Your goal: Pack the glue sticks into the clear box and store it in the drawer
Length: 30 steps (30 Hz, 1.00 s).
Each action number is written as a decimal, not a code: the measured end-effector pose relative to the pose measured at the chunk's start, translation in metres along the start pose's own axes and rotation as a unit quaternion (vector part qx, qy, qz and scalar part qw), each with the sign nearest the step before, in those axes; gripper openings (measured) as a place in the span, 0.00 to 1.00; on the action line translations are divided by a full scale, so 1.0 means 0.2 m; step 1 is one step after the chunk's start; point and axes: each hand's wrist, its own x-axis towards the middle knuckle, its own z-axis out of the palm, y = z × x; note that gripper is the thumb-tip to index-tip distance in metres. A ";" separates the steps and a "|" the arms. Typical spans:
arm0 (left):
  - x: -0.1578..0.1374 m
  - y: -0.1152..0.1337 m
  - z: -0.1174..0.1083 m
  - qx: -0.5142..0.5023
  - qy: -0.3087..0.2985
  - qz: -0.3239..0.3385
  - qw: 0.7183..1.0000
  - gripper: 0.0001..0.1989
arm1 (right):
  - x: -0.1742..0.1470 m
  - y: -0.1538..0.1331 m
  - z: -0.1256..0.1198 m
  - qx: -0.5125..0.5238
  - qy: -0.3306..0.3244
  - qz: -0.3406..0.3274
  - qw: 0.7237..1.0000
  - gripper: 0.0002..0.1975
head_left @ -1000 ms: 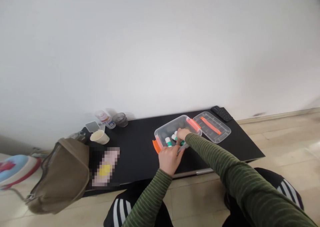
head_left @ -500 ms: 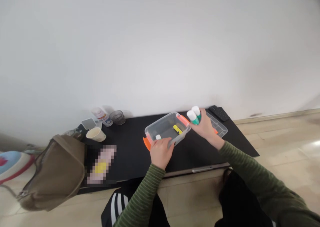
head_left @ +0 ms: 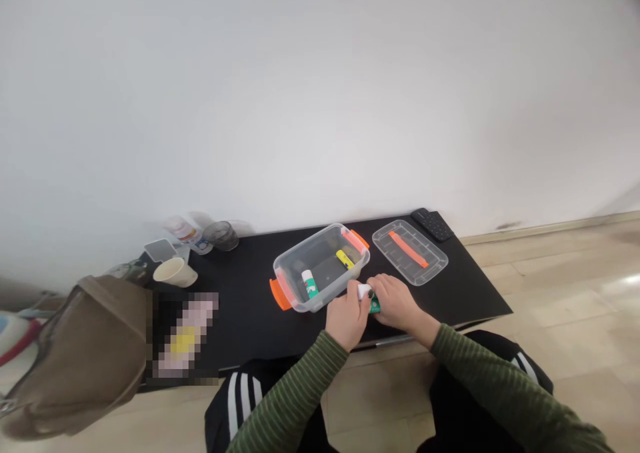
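In front of the box, my left hand (head_left: 346, 321) and my right hand (head_left: 396, 304) meet, both closed round green glue sticks with white caps. A white cap (head_left: 363, 291) shows at my left fingertips, and a green glue stick body (head_left: 375, 305) shows under my right fingers. The fingers cover the rest. Just behind the hands stands the clear plastic box (head_left: 323, 304) with orange latches, its top uncovered. Inside it lie another glue stick (head_left: 310, 285) at the left and a yellow stick-shaped thing with dark marks (head_left: 345, 260) at the right.
The clear lid (head_left: 430, 273) with its orange handle lies right of the box, near a black keyboard (head_left: 435, 225). At the left are a paper cup (head_left: 176, 272), a glass bowl (head_left: 221, 236), a white bottle (head_left: 190, 233) and a brown bag (head_left: 83, 353). A wall backs the black table (head_left: 245, 326).
My right hand has come down and left from above the lid, bringing the glue sticks to my left hand. My left hand has left the box rim and moved right.
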 end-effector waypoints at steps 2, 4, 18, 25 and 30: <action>0.00 0.00 0.01 -0.016 0.017 -0.006 1.000 0.15 | -0.01 0.04 -0.01 -0.025 -0.009 0.010 1.000 0.12; 0.00 0.01 0.01 -0.049 0.041 -0.016 0.998 0.16 | -0.01 0.09 -0.02 -0.030 -0.028 0.052 0.998 0.11; 0.24 -0.03 0.36 0.205 -0.098 0.053 0.972 0.15 | 0.09 0.23 0.09 0.019 -0.169 0.424 0.890 0.24; 0.26 -0.06 0.41 0.150 0.008 0.073 0.986 0.24 | 0.05 0.24 0.11 -0.062 -0.097 0.332 0.936 0.15; 0.26 -0.07 0.41 0.117 0.022 0.083 0.989 0.22 | 0.02 0.26 0.09 -0.049 -0.013 0.253 0.966 0.10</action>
